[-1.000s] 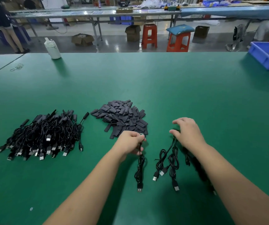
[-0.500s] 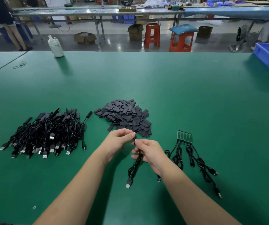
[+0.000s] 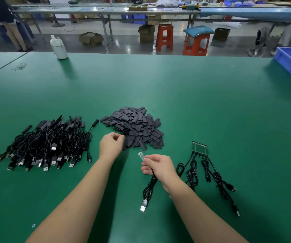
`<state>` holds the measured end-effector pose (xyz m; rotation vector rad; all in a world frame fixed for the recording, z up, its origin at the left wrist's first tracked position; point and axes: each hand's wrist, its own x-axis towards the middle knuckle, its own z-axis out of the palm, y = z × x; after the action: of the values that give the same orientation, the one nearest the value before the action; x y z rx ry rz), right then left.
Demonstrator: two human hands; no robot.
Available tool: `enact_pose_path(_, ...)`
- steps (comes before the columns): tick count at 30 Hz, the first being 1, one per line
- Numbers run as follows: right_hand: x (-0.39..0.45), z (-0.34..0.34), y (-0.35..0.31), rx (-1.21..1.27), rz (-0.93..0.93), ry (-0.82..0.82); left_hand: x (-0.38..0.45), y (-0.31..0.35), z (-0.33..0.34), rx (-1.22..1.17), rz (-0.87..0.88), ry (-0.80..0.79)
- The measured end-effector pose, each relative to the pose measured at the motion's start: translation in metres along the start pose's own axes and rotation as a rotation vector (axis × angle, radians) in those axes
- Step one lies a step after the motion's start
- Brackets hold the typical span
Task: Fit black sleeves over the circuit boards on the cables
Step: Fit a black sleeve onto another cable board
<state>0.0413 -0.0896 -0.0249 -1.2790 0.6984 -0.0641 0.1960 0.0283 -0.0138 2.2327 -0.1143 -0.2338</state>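
Now, circuit board (image 3: 141, 155) protruding beyond right hand (image 3: 158, 166) fingers (image 3: 148, 160)

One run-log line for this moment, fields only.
left hand: at edge of sleeve pile, grasp unclear | right hand: holds cable, bare circuit board exposed | sleeve: not yet fitted

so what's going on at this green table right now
A person is fitting black sleeves onto small circuit boards at the ends of USB cables. The right hand pinches one cable just below its bare circuit board, holding it up. The left hand reaches into the near edge of the sleeve pile; whether it has a sleeve yet is unclear. A row of unsleeved cables waits to the right, and a heap of finished cables lies to the left.
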Motion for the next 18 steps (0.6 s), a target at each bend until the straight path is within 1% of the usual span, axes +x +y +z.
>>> enact_pose_path(1,0.001,0.001,0.001,-0.031,0.002,0.002,0.008,-0.005,-0.001,0.097,-0.009,0.05)
enact_pose_path(6,0.005,0.0,0.004,-0.136,0.017,-0.034,0.028,-0.011,0.005,0.42,-0.09,0.105)
enact_pose_path(8,0.005,-0.003,0.005,-0.165,0.018,-0.051,0.033,-0.008,0.007,0.462,-0.15,0.07)
enact_pose_path(10,0.006,-0.004,0.006,-0.199,0.006,-0.063,0.036,-0.006,0.003,0.43,-0.187,0.019)
enact_pose_path(12,0.008,-0.006,0.008,-0.234,-0.01,-0.069,0.038,-0.008,-0.003,0.348,-0.148,-0.025)
enact_pose_path(15,0.009,-0.007,0.009,-0.262,-0.026,-0.082,0.031,-0.015,-0.018,0.256,-0.016,-0.098)
enact_pose_path(16,0.01,-0.008,0.009,-0.271,-0.027,-0.085,0.026,-0.018,-0.023,0.246,0.034,-0.149)
enact_pose_path(18,0.01,-0.008,0.008,-0.283,-0.026,-0.094,0.018,-0.024,-0.031,0.298,0.137,-0.251)
